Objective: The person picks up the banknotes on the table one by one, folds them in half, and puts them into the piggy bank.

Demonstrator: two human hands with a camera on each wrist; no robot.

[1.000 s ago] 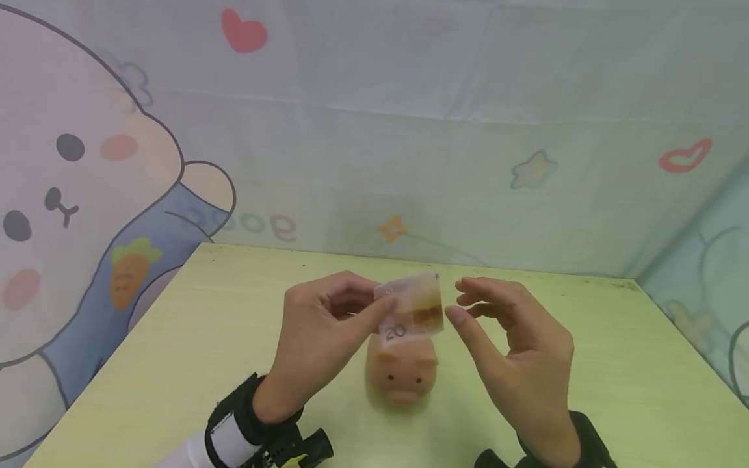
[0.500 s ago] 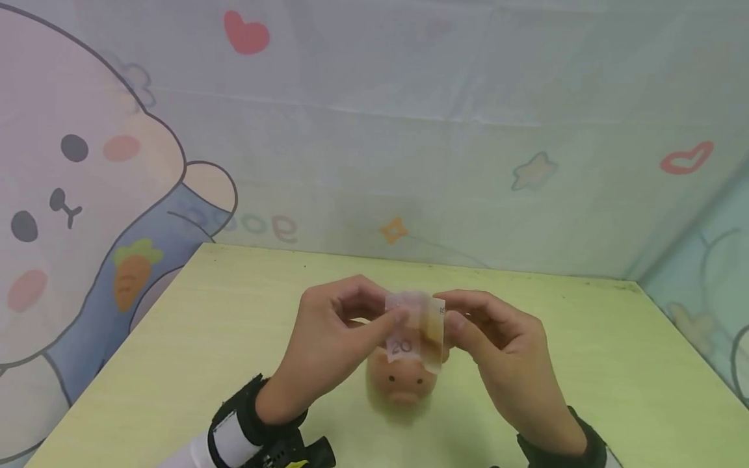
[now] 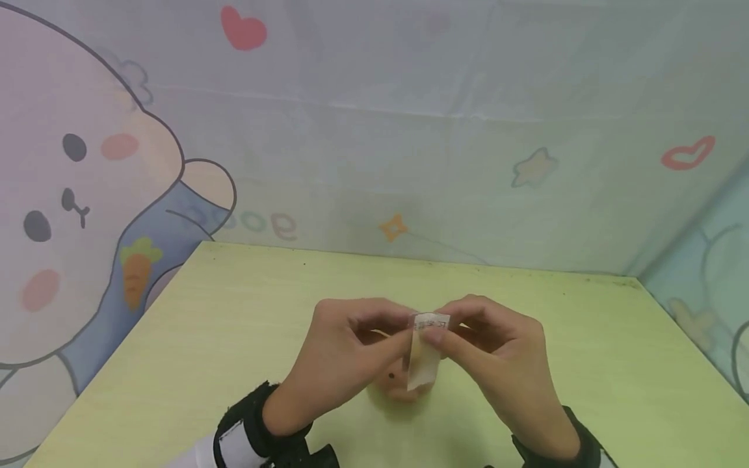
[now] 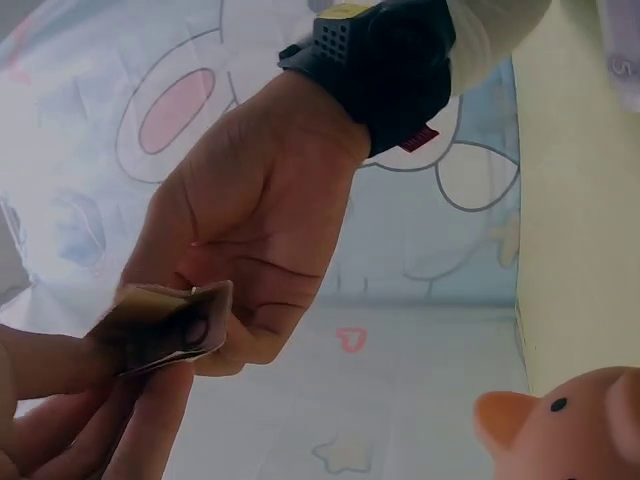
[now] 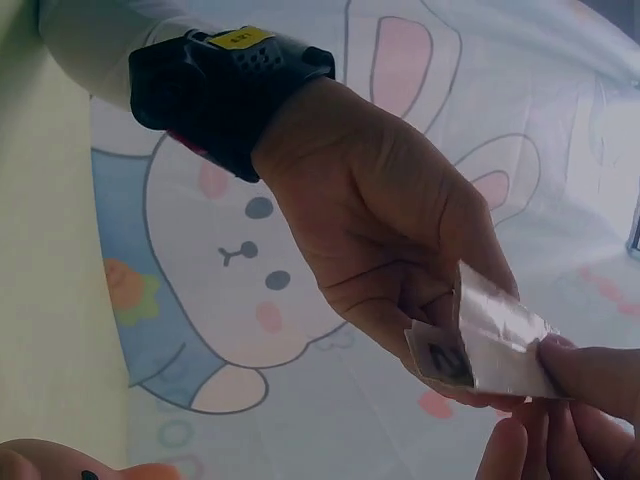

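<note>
Your fingers (image 3: 434,335) on both sides are curled in and pinching a folded banknote (image 3: 425,351): your left hand (image 3: 345,354) nips its upper left part between thumb and forefinger, and your right hand (image 3: 497,351) nips the top right the same way. The note is thin, creased paper, folded into a narrow strip that hangs down from the pinch, pale with a brownish tint; the right wrist view shows a printed numeral on one flap (image 5: 445,357) and a glossy sheen on the other.

Directly under the note sits a small piggy bank (image 3: 393,383), smooth, rounded and peach-pink with a black dot eye, mostly hidden by your hands. It stands on the bench (image 3: 234,312) about midway between the left and right edges, nearer the front edge than the back.

The bench is a flat, pale yellow-green top with a faint grain. Bare surface runs to the left, right and back edges around your hands. A cartoon-printed fabric backdrop (image 3: 409,130) hangs right behind the back edge.
</note>
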